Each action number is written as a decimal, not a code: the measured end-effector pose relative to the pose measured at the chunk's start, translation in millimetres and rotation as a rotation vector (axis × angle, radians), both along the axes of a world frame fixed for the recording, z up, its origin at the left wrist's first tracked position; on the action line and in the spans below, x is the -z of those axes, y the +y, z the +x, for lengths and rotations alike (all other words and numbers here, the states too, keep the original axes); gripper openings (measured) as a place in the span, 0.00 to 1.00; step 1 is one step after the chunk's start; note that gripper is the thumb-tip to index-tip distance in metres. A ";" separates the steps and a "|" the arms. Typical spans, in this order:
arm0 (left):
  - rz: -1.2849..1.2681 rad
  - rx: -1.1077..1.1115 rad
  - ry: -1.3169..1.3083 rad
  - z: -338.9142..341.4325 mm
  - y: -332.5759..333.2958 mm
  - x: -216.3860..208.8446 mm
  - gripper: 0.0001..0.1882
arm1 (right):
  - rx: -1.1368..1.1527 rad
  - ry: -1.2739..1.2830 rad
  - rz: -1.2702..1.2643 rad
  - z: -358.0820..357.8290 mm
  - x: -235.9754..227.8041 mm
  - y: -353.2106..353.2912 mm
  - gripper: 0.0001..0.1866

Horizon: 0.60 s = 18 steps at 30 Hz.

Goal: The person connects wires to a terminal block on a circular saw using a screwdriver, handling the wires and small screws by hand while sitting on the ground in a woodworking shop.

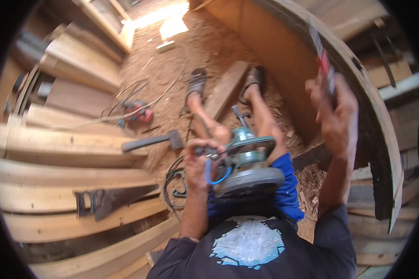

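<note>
A green power tool with a round grey base (249,182), shaped like a router, rests in my lap between my thighs. My left hand (196,160) is closed at its left side, with small dark metal parts at the fingertips. A blue loop (219,174) hangs beside that hand; exactly what the fingers grip cannot be made out. My right hand (337,109) is raised at the right, holding a slim silver-and-red tool (324,63) that points up and away. Motion blurs this tool, so its kind is unclear.
A hammer (156,141) and a handsaw (111,200) lie on the stacked planks (56,174) at left. Beyond them is a red and blue power tool (139,115) with a cord. A large curved wooden piece (379,97) stands close at right. Wood shavings cover the floor.
</note>
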State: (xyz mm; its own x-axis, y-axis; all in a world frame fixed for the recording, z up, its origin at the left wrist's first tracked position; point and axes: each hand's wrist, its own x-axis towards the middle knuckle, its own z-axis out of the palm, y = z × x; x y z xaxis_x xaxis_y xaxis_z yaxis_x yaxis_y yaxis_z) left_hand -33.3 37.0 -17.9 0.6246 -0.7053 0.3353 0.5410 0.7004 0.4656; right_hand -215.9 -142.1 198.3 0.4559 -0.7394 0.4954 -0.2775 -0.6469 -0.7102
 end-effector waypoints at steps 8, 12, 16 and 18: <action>-0.033 0.051 0.028 -13.4 -30.7 -12.6 0.21 | -0.246 0.246 -0.099 19.5 45.5 -128.4 0.13; -0.032 0.050 0.109 -13.9 -25.6 -8.0 0.21 | 0.031 0.183 0.298 -12.6 195.6 -182.8 0.09; -0.006 0.089 0.089 -11.6 -27.1 -8.2 0.20 | 0.231 0.204 0.555 -28.9 352.9 -216.1 0.13; -0.018 0.091 0.154 -13.8 -30.0 -12.0 0.20 | 0.301 0.360 0.589 -34.1 406.5 -221.1 0.13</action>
State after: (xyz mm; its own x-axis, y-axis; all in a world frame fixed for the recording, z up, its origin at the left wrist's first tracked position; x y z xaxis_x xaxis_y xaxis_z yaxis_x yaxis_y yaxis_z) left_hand -47.1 7.0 -5.9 0.6034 -0.7559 0.2540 0.6665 0.6529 0.3598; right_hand -250.1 -363.2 -208.2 0.2516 -0.9542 -0.1616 -0.6625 -0.0481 -0.7475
